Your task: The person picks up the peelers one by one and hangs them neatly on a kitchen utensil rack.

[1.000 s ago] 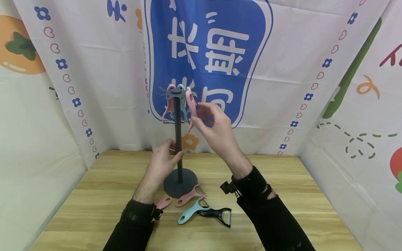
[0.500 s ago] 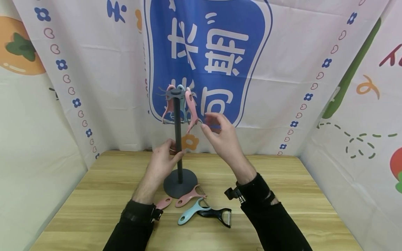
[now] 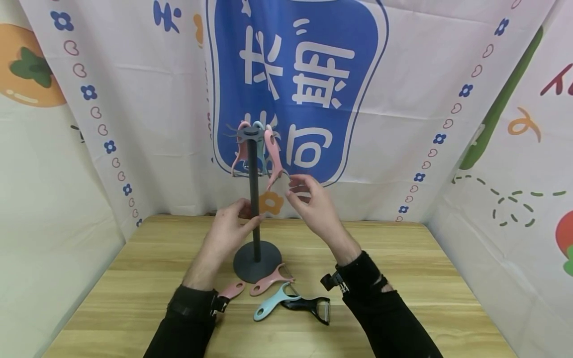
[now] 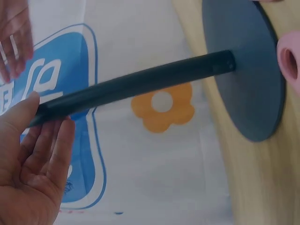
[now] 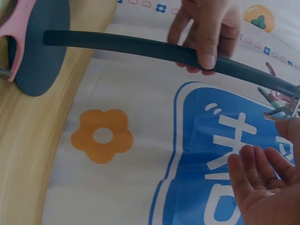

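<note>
A dark grey stand with a round base (image 3: 246, 266) and a pole (image 3: 253, 184) stands upright on the table. My left hand (image 3: 228, 226) pinches the pole between thumb and fingers, about midway up; the left wrist view shows the thumb on one side, fingertips on the other. From the hooked top (image 3: 250, 132) hang a pink peeler (image 3: 242, 149) at left, a light blue peeler (image 3: 261, 149) partly behind the pole, and another pink peeler (image 3: 272, 154) at right. My right hand (image 3: 315, 206), fingers loosely bent and holding nothing, is just right of and below that right-hand peeler.
On the wooden table (image 3: 380, 278), before the base, lie a pink peeler (image 3: 265, 283), a light blue peeler (image 3: 270, 304) overlapping a black peeler (image 3: 302, 304), and another pink peeler (image 3: 235, 288) partly hidden by my left cuff. A printed curtain (image 3: 394, 124) hangs behind.
My right hand has let go of the right-hand pink peeler, which now hangs on the stand, and has moved away right and down. My left hand stays on the pole.
</note>
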`<state>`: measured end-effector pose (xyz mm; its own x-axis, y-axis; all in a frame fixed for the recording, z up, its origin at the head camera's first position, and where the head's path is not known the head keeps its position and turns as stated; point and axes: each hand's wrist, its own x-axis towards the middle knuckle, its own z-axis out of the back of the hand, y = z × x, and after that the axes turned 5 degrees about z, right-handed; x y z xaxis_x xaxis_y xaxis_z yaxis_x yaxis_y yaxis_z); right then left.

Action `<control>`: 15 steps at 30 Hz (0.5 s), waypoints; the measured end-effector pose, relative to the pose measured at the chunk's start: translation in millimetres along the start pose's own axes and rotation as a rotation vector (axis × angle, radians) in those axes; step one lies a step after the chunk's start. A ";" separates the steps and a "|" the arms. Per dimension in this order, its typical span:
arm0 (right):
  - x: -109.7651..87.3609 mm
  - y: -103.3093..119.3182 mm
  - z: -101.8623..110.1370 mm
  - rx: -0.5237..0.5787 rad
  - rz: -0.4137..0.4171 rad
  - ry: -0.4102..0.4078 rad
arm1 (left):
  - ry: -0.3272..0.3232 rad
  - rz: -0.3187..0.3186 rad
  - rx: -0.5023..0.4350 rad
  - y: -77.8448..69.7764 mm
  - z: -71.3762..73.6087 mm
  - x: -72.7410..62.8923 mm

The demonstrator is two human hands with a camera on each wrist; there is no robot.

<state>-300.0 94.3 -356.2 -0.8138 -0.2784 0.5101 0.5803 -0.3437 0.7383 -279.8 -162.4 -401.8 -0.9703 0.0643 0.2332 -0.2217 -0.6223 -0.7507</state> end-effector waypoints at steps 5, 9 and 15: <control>-2.4 -8.1 -10.5 0.030 0.003 0.068 | -0.004 -0.036 -0.002 2.0 16.0 -1.2; -3.4 -14.2 -20.7 0.059 0.013 0.127 | -0.017 -0.020 0.014 3.1 31.6 -2.8; -3.7 -20.8 -36.9 0.147 -0.007 0.246 | -0.007 0.029 0.017 5.7 47.4 -4.3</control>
<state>-308.0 69.4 -389.7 -0.7753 -0.4923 0.3958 0.5497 -0.2172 0.8066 -272.3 -203.3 -377.8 -0.9755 0.0403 0.2163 -0.1918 -0.6370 -0.7466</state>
